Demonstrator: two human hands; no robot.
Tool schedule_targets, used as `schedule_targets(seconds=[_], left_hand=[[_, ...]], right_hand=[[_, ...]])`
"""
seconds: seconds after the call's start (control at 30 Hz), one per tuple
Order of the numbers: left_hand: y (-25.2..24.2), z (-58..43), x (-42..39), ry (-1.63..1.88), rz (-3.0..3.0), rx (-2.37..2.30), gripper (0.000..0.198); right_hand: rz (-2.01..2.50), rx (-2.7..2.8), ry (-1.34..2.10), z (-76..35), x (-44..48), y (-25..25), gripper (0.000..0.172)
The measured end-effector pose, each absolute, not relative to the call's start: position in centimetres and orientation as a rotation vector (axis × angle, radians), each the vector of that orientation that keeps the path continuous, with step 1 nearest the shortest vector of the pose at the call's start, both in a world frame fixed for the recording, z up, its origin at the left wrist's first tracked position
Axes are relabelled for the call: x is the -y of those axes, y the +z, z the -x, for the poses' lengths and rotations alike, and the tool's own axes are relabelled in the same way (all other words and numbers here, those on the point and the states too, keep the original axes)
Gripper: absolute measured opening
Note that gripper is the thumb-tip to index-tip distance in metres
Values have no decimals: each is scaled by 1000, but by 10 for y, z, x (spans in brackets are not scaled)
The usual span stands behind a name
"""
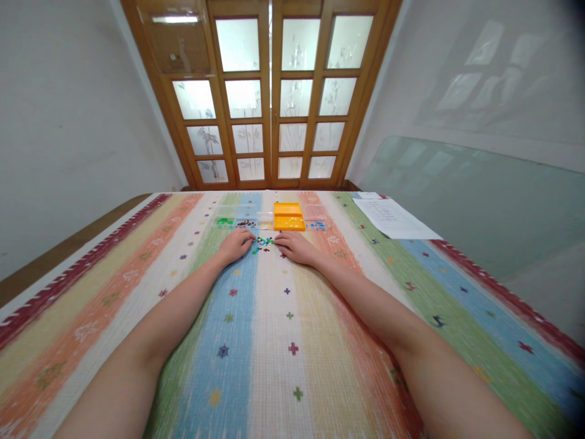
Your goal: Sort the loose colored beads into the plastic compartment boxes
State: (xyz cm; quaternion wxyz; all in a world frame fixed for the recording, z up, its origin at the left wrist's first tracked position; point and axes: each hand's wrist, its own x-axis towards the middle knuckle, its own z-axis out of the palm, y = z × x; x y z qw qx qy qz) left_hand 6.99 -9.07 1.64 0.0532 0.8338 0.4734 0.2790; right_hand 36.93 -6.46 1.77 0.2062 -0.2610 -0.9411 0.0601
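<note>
Small green, blue and dark red pieces (264, 242) lie in a loose pile on the striped cloth. My left hand (236, 245) rests at the pile's left edge, fingers bent together; what they hold, if anything, is too small to name. On the right side my right hand (295, 246) touches the pile's edge with its fingertips, also closed and too small to make out. Just beyond the hands stand clear boxes with green pieces (225, 222), dark red pieces (245, 224), yellow pieces (265, 225) and blue pieces (316, 225). Between them an open orange box (289, 208) holds whitish pieces.
White paper sheets (393, 218) lie on the table at the back right. The striped tablecloth (274, 366) covers the table. Behind it are wooden doors with glass panes (292, 94), and a glass panel (479, 201) leans at the right wall.
</note>
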Motion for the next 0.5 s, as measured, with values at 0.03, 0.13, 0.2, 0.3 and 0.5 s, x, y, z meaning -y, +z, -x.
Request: schedule_targets(seconds=[0.03, 0.13, 0.2, 0.3, 0.5], left_hand=[[16, -70, 91, 843, -2538, -1439, 26], [16, -70, 91, 825, -2545, -1455, 27], [17, -70, 91, 825, -2541, -1456, 27], [17, -70, 91, 843, -2534, -1447, 26], [15, -68, 89, 875, -2554, -1428, 26]], right_hand=[[735, 2618, 158, -369, 64, 17, 34], [743, 2615, 139, -368, 64, 16, 34], [748, 2616, 139, -368, 64, 15, 34], [762, 2601, 145, -369, 64, 14, 35], [702, 2599, 148, -370, 62, 13, 35]])
